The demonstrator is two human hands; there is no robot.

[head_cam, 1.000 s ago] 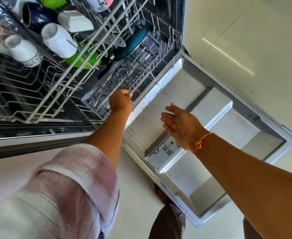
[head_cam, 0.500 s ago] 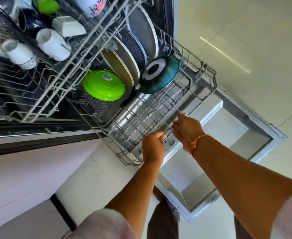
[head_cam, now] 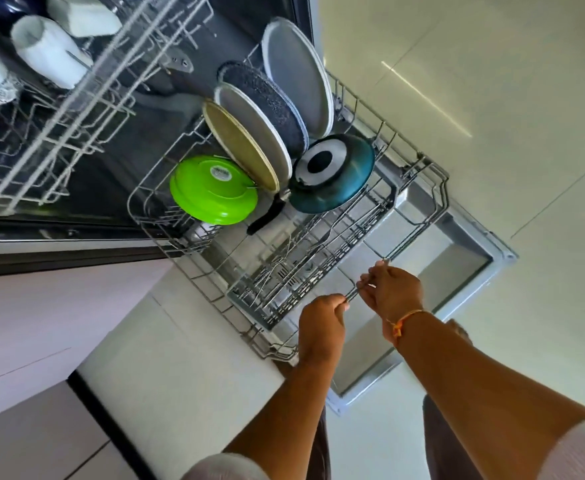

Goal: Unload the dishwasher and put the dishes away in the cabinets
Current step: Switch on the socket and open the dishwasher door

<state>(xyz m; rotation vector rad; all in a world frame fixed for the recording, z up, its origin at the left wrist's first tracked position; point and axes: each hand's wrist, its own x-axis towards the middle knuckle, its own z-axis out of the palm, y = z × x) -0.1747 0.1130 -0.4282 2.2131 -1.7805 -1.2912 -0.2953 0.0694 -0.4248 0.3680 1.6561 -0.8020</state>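
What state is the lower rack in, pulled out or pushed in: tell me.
Out. The lower rack extends over the open door, and the left hand and right hand grip its front rail.

Lower rack [head_cam: 284, 282] at frame ctr, over the open dishwasher door [head_cam: 471, 271]. L hand [head_cam: 322, 327] and R hand [head_cam: 393, 289] both grip its front rail, lower ctr. In the rack: green bowl [head_cam: 213, 190], teal pan [head_cam: 332, 178], 4 upright plates [head_cam: 298, 77]. Upper rack [head_cam: 42, 161] w/ white mugs [head_cam: 47, 51] at upper left.

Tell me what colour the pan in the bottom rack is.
The pan is teal blue, with a silver-and-black base; the head view shows it.
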